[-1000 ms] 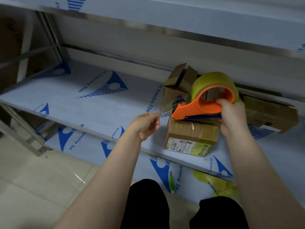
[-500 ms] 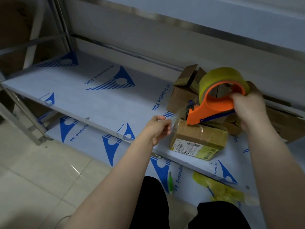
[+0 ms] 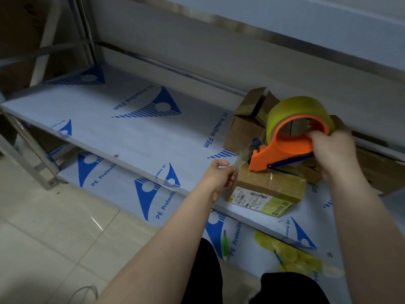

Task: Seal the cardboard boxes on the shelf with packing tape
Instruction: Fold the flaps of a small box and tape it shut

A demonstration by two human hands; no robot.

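Note:
A small closed cardboard box (image 3: 268,187) with printed labels on its front sits at the front edge of the middle shelf (image 3: 140,137). My right hand (image 3: 333,150) grips the orange tape dispenser (image 3: 282,152), which carries a yellowish tape roll (image 3: 293,107), just above the box's top. My left hand (image 3: 219,176) pinches the free end of clear tape (image 3: 240,160) at the box's left upper edge. Behind stands an open cardboard box (image 3: 247,126) with raised flaps.
Another brown box (image 3: 381,172) lies to the right behind my right hand. On the lower shelf (image 3: 122,185) lie a green pen-like tool (image 3: 225,245) and crumpled yellowish tape (image 3: 293,257). An upper shelf (image 3: 285,16) hangs overhead. Tiled floor (image 3: 43,238) is at left.
The dispenser has come down closer to the top of the small box, and my left hand has followed with the tape end down to the box's left edge. The view shifted slightly.

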